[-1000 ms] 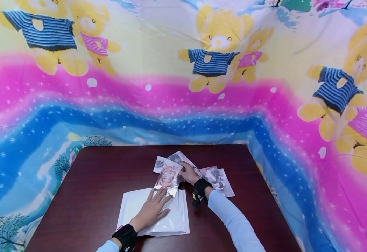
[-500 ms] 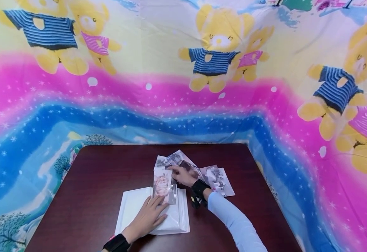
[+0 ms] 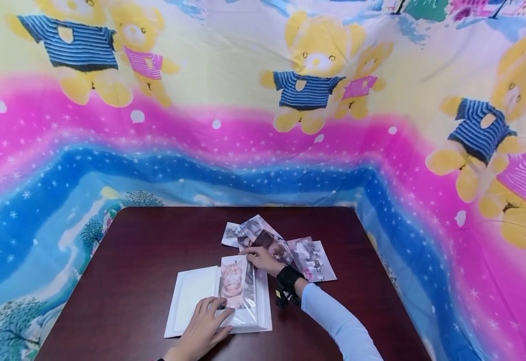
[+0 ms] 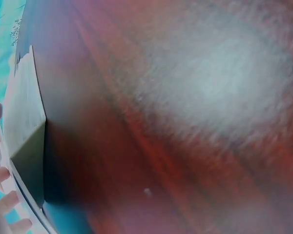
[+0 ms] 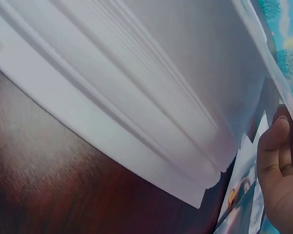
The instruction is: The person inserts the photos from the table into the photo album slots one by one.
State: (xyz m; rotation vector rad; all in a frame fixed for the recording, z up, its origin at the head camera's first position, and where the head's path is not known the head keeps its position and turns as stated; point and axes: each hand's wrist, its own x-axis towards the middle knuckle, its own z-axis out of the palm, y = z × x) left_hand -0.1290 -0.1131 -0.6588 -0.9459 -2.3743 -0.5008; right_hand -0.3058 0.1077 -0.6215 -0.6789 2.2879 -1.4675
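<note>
Remotely, I see a pinkish cat photo (image 3: 232, 284), white along its top, pinched by the right hand (image 3: 264, 260); the left hand (image 3: 201, 325), loose-fingered, rests on the white album (image 3: 192, 295).

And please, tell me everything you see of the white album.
The white album lies open on the dark table. Its left side is plain white; its right half is a thick page stack, the top glossy like clear plastic. A pinkish photo lies on or in that page; the left hand rests over the album's lower middle.
</note>
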